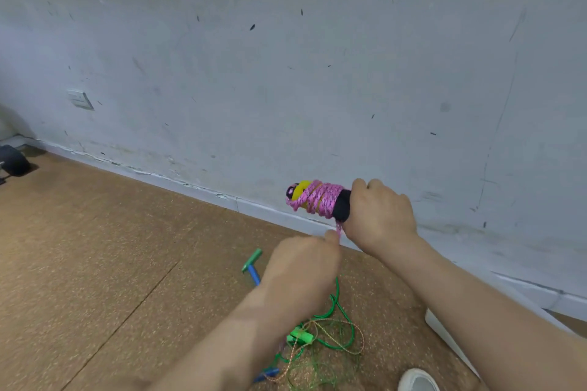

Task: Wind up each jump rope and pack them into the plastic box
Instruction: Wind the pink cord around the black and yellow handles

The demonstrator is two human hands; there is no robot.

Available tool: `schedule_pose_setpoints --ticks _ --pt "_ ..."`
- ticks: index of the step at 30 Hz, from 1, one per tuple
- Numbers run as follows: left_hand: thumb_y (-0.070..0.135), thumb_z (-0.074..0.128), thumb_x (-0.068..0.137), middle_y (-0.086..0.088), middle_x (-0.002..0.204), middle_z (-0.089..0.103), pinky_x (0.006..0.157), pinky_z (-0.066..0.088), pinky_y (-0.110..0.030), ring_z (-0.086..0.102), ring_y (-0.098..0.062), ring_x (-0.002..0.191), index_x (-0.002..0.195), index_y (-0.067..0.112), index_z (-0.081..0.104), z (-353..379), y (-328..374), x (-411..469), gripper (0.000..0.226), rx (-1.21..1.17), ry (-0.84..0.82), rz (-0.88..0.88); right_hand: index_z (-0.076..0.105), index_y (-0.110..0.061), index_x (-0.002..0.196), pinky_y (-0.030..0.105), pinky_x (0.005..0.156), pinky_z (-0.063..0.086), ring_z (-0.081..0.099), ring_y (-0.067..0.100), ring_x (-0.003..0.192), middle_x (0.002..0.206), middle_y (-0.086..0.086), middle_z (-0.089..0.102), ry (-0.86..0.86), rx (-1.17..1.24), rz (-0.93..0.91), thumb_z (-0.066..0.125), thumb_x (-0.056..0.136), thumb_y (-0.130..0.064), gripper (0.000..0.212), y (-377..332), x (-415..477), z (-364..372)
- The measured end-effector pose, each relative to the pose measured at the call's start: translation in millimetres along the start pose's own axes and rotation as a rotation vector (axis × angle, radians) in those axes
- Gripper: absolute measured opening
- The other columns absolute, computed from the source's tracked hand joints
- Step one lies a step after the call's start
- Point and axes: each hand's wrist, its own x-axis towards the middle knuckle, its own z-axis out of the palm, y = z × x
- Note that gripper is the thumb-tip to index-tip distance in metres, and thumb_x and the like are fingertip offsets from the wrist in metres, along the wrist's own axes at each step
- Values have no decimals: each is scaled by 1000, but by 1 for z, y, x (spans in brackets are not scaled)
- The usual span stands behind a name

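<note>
1. The right hand (379, 216) is held up in front of the wall, fingers curled tight round the black handle (341, 208) of the pink jump rope (320, 198), knuckles up and the bundle pointing to the left
2. The pink cord is wound in many crossing turns round the handle; a yellow part (301, 189) shows under the turns at the far left end of the bundle
3. One loose pink strand drops from the underside of the bundle, just beside the right wrist, down to the left hand (301, 267)
4. The left hand sits lower and nearer the camera, fingers curled, its fingertips closed on that strand; the hand is blurred, so the exact pinch is hard to read
5. On the brown cork floor (111, 263) below the hands lies a tangle: a green jump rope (336, 305) in loose loops with a bright green handle (300, 337) in the middle, and a thin orange cord (357, 332) running through the same loops
6. Further back, a darker green handle (252, 259) touches a blue handle (254, 274); another blue piece (266, 374) lies at the near edge of the tangle
7. The white plastic box (440, 328) stands to the right of the tangle, mostly hidden by the right forearm; none of the ropes can be seen in it
8. A white shoe (417, 379) shows at the bottom edge; a wall socket (80, 99) sits on the scuffed wall far left, with a black object (12, 160) on the floor below it
</note>
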Motion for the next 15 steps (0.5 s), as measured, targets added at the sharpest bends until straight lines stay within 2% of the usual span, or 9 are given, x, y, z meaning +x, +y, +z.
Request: schedule_pose_setpoints --ticks 1,2,3,4,5,7,10,13,15 --pt "26 82 60 -1 54 60 41 21 -22 59 -22 45 80 19 61 -13 4 -1 30 153 32 66 49 -14 105 36 71 38 59 29 94 105 7 56 -26 -57 -29 57 83 -27 26 0 -1 4" --pt "28 85 53 1 51 59 41 22 -21 58 -20 43 68 22 62 -21 3 1 28 219 85 98 50 -14 105 36 72 37 58 28 96 106 7 56 -49 -107 -61 55 84 -24 24 -1 -5 7" --pt "34 82 62 1 59 63 44 26 -24 63 -20 53 70 22 65 -28 -3 4 23 229 107 98 50 -14 106 36 72 36 58 28 97 107 7 56 -59 -147 -94 53 84 -22 23 -1 -9 9" --pt "41 71 77 1 75 67 51 31 -27 66 -22 70 82 23 67 -35 -13 6 19 181 151 104 50 -14 106 36 71 34 58 28 97 106 6 56 -49 -175 -131 52 84 -20 23 0 -11 9" --pt "47 58 88 1 88 67 58 34 -29 65 -22 84 94 25 68 -38 -23 8 25 128 150 90 50 -15 105 36 69 31 57 28 97 105 5 56 -29 -191 -171 51 83 -18 22 0 -13 9" --pt "55 50 89 1 91 65 65 41 -31 62 -23 90 97 28 68 -43 -39 7 34 -55 196 68 53 -16 98 35 66 30 59 28 91 97 5 57 46 -194 -280 47 79 -12 20 -1 -18 9" --pt "57 55 74 3 80 67 67 47 -37 63 -22 82 89 31 74 -48 -49 3 35 -275 196 53 54 -16 75 33 56 27 58 28 65 71 4 55 185 -207 -482 38 66 -9 19 -8 -29 9" --pt "42 77 67 9 78 71 71 50 -36 64 -11 80 82 36 74 -48 -59 3 17 -548 139 -83 51 -18 74 34 56 31 53 27 63 68 3 51 304 -206 -618 43 67 -9 14 -11 -39 7" --pt "31 83 65 11 77 73 75 52 -31 66 -5 79 77 41 72 -50 -64 3 19 -698 117 -173 51 -18 77 36 58 34 51 27 65 70 3 50 360 -175 -668 43 71 -9 14 -13 -45 0"
